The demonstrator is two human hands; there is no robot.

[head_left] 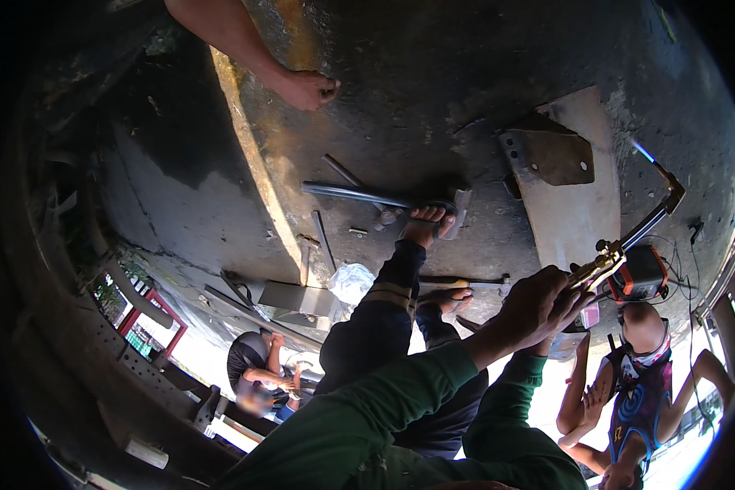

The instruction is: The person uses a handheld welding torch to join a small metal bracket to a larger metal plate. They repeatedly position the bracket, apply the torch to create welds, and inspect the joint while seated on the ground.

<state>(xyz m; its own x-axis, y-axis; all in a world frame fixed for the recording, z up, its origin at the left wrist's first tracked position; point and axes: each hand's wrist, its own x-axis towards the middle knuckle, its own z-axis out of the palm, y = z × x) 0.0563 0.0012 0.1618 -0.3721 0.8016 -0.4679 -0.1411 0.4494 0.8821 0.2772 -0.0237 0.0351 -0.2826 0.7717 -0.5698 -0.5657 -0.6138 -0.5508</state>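
Note:
My left hand (531, 309) is closed around a cutting torch (606, 260) near its brass valves. Partly hidden behind it, my right hand (570, 314) also grips the torch, around the handle. The torch's tubes slant up and to the right to a bent head (674, 189), where a blue flame (643, 152) burns. Left of the flame, a pale flat metal plate (576, 216) lies on the floor, with a brown steel piece with holes (557, 157) on it. The flame is apart from both. Green sleeves cover my forearms.
A hammer (457, 214) and metal bars (355, 194) lie by my foot (427, 227). Another person's hand (306, 90) reaches in from the top. An orange-and-black machine (639, 273) with cables stands right, near another person (641, 392). Someone else (257, 371) crouches lower left.

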